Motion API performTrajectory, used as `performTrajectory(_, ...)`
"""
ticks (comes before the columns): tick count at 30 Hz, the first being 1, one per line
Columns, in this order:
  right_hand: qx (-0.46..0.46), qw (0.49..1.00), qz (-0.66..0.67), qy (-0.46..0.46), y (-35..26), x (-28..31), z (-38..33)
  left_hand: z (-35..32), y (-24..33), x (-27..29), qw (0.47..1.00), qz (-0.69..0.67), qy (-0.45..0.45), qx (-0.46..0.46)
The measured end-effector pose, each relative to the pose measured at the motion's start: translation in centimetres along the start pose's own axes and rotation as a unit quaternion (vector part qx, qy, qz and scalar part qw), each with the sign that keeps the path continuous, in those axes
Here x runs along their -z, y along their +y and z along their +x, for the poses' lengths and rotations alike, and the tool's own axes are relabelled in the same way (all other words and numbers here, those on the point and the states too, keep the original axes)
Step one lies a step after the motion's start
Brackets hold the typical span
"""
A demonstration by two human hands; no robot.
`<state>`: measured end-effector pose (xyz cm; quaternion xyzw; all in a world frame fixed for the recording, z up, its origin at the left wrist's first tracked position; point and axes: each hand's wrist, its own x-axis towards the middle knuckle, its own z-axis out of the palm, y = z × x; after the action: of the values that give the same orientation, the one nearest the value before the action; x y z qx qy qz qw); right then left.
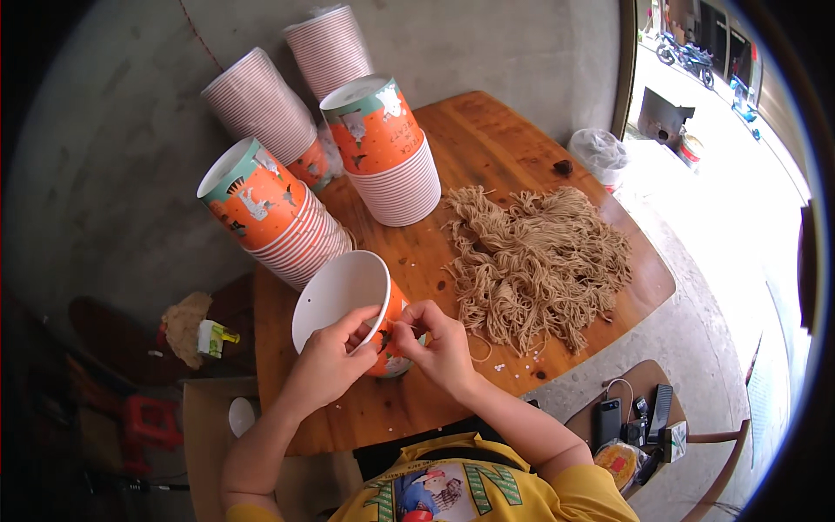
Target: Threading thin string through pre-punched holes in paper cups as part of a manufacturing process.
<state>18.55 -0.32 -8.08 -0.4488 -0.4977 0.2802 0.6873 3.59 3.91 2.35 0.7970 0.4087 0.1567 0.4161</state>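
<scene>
Left hand [335, 355] grips the wall of a tapered bucket [346, 291], smooth white inside, printed orange outside, at the near side of the grained wooden tabletop [417, 261]. Right hand [439, 344] closed in a pinch against the outer wall; contents indiscernible. Matte tan cord [539, 265], tangled heap, right.

Premises appear to be a small informal workshop at street level. Findings: bare grey wall [522, 61]; wooden counter [500, 139] loaded with stacked paper buckets [396, 187] and a large heap of string [544, 261]; cardboard box [204, 426] beside it. Wide doorway [626, 70] gives onto a bright street [739, 165] where a motorbike [687, 59] stands. Whether a home adjoins cannot be determined.
</scene>
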Motion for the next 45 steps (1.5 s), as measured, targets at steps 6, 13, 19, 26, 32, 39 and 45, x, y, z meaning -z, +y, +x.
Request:
performTrajectory(6,0.001,1.0,0.006,-0.003,0.1,0.0,0.0,0.0,-0.1,-0.1,1.0,0.004,0.006,-0.016)
performTrajectory(13,-0.012,1.0,0.003,-0.009,0.0,0.3,0.1,-0.1,0.9,-0.1,1.0,-0.015,-0.017,0.022)
performTrajectory(19,-0.027,1.0,-0.005,-0.01,-0.1,0.3,0.2,-0.2,0.9,-0.3,1.0,-0.011,-0.017,0.012)
performTrajectory(26,-0.087,0.993,0.076,-0.009,-0.1,0.4,0.1,-0.1,0.6,-0.5,1.0,-0.005,-0.022,0.005)
performTrajectory(32,-0.128,0.981,0.143,-0.018,0.3,0.3,0.1,-0.1,0.7,-0.6,1.0,-0.009,-0.023,0.013)
performTrajectory(39,-0.085,0.993,0.076,0.001,0.2,0.2,-0.1,0.0,0.7,-0.6,0.999,-0.013,-0.027,0.013)
performTrajectory(45,-0.058,0.998,0.017,0.022,0.6,-0.1,-0.5,0.1,1.0,-0.7,0.998,-0.04,-0.037,0.021)
